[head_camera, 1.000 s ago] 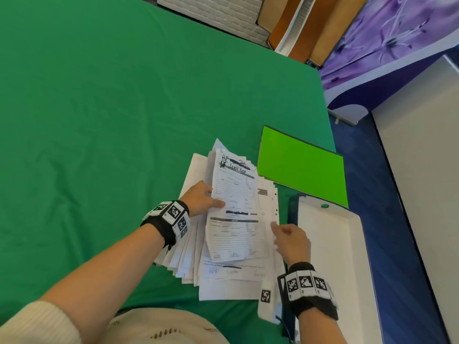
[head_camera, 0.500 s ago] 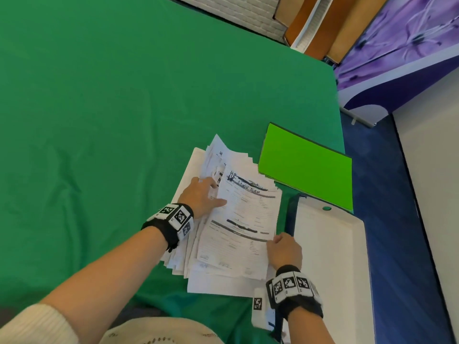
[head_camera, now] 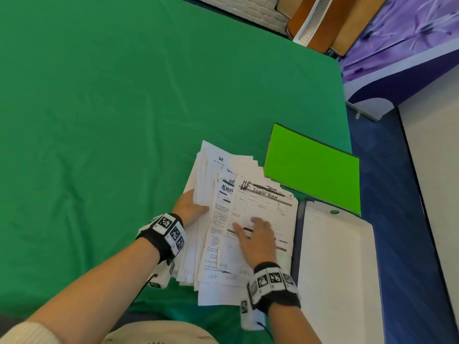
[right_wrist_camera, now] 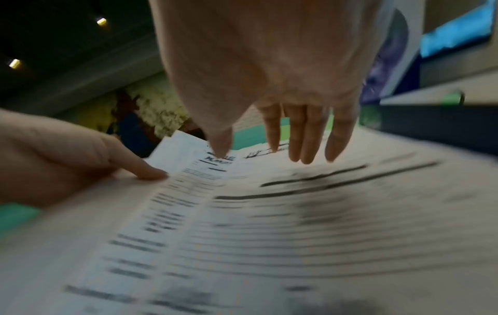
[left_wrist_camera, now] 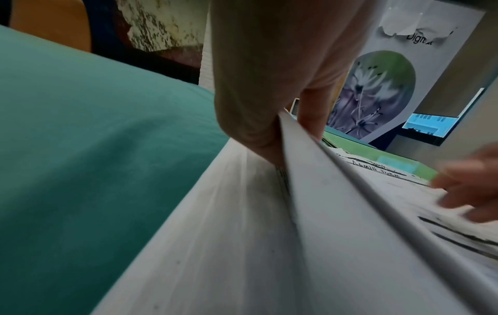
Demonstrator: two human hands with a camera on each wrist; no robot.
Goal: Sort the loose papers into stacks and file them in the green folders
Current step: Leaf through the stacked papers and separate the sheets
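From the head view, the loose papers (head_camera: 238, 234) lie fanned in an untidy heap on the green cloth (head_camera: 124, 120), near the table's right edge, with the green folders (head_camera: 313, 175) stacked flat just beyond them to the right and a white tray (head_camera: 337, 269) alongside, its far end just touching the folders' near corner. The right hand (head_camera: 255, 239) lies flat on the top form (head_camera: 263, 214), fingers stretched out, gripping nothing. The right wrist camera confirms it from underneath: four straight fingers (right_wrist_camera: 304, 136) and the thumb point down at the printed page, tips at or just above the sheet, though motion blur hides whether all of them touch. Over to the left hand (head_camera: 188, 207), at the heap's left edge: the head view shows only the back of it and the thumb laid on the pages, its fingers hidden. The left wrist camera fills that in, with the thumb and fingers (left_wrist_camera: 310, 110) pinching a raised wad of sheets, lifted off the rest like an opened book, and more paper sloping away beneath. That view also catches the handwritten "Admin form" heading on the top form and the blurred right fingertips beyond.
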